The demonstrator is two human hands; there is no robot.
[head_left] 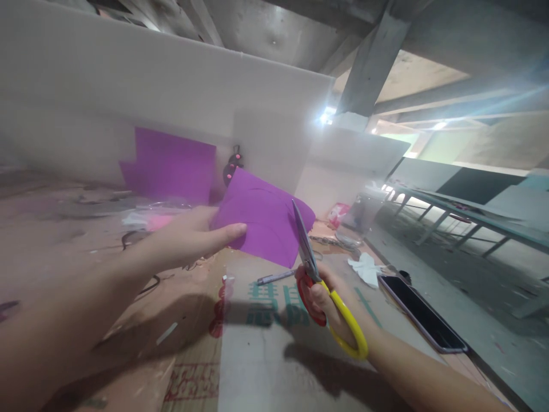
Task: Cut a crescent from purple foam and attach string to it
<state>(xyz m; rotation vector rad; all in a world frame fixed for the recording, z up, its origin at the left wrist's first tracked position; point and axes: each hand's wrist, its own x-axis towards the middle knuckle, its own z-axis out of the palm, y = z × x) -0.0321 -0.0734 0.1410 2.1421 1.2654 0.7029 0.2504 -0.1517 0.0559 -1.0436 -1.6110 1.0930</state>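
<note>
My left hand (210, 232) pinches a sheet of purple paper (261, 220) by its left side, thumb on top, holding it up above the table. Faint curved lines show on the sheet, and its right corner is rounded. In my right hand (328, 297) is a pair of scissors (307, 246) with one red and one yellow handle. The blades point up and lie against the paper's right edge; whether the paper is between them I cannot tell. Below the paper, a grey pen (274, 278) lies on the printed cardboard (266, 355).
More purple paper (175, 166) leans on the white partition (128, 74) at the back left. A phone (422, 315) lies near the table's right edge, beside a crumpled white tissue (364, 269). A pink packet (338, 214) and a dark pink-dotted object (231, 166) are further back.
</note>
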